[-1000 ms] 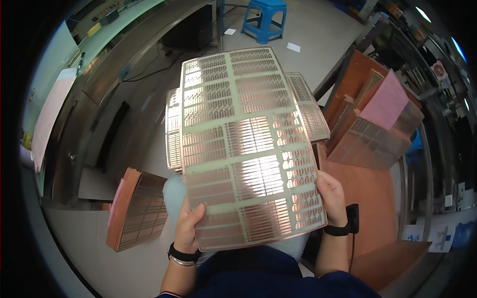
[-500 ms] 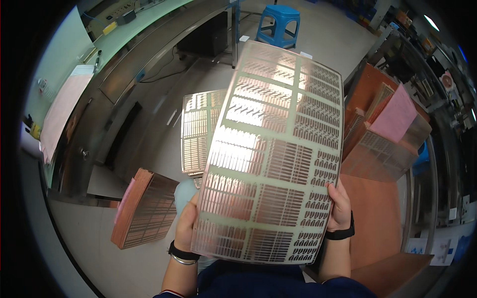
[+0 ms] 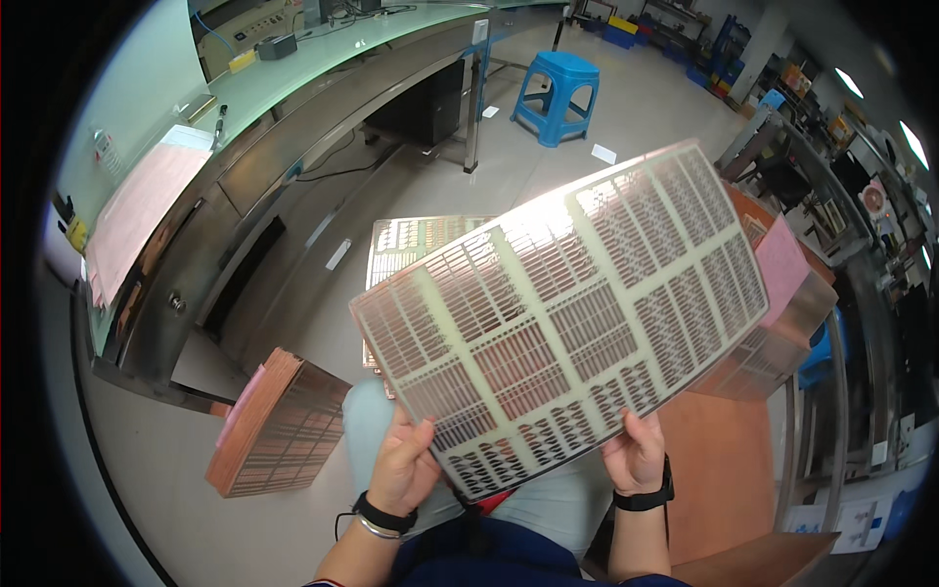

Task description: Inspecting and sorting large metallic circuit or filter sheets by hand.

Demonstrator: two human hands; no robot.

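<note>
A large copper-coloured circuit board panel [image 3: 597, 328], with pale green strips between blocks of fine patterns, is held tilted in front of me. Its long side slants up toward the right. My left hand [image 3: 403, 468] pinches the lower left edge, thumb on the face. At the bottom edge, further right, my right hand [image 3: 638, 455] grips with its thumb over the rim; the fingers behind are partly hidden. Beyond the held panel stands another patterned panel [image 3: 396, 240], partly covered by it.
A stack of copper boards [image 3: 279, 421] stands on the floor at left. More boards with a pink sheet [image 3: 782, 264] lean at right, above a brown board surface [image 3: 724, 460]. A glass-topped bench [image 3: 323, 59] runs along the left; a blue stool [image 3: 558, 98] stands beyond.
The circuit board panel has turned clockwise from nearly upright to slanting, its far end swinging right and down. Both hands still hold it, now along its lower edge.
</note>
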